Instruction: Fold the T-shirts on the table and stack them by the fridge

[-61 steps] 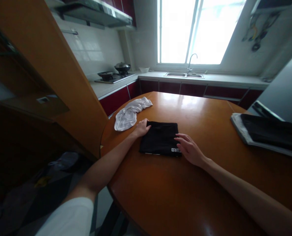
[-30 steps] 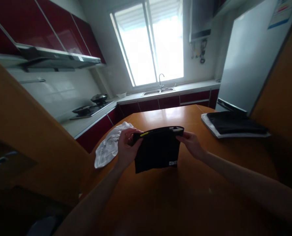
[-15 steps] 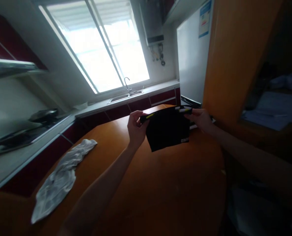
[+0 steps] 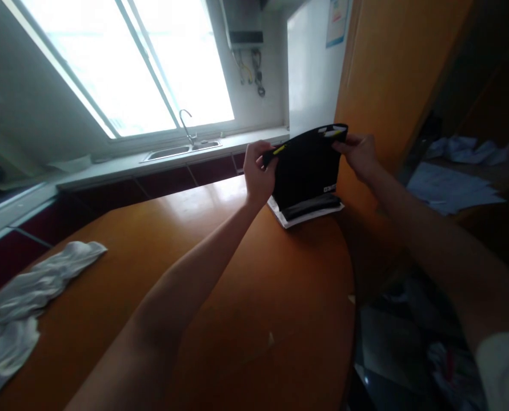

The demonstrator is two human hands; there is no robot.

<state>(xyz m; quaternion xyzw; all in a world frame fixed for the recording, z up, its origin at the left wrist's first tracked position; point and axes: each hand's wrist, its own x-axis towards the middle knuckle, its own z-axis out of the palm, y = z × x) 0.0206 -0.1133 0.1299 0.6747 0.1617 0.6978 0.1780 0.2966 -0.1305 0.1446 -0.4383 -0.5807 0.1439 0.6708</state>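
Note:
A black fabric piece point(image 4: 308, 168) with yellow and white marks along its top edge hangs between my hands in the head view. My left hand point(image 4: 259, 171) pinches its upper left corner. The upper right corner is held by my right hand point(image 4: 359, 153), thumb in front. Small white print shows near the lower right of the fabric. Just below it, a flat white item point(image 4: 288, 223) with a dark folded thing point(image 4: 312, 207) on top lies on the brown table point(image 4: 254, 297), partly hidden by the fabric.
A crumpled white cloth point(image 4: 44, 285) lies at the table's left side. Behind the table are a counter with a sink point(image 4: 168, 153) and a window. A fridge point(image 4: 312, 63) stands at the back right. Papers point(image 4: 447, 185) rest on a surface at the right.
The view has shifted to the right. Both hands have carried the black fabric farther across the table, over the flat white item, which now shows more fully.

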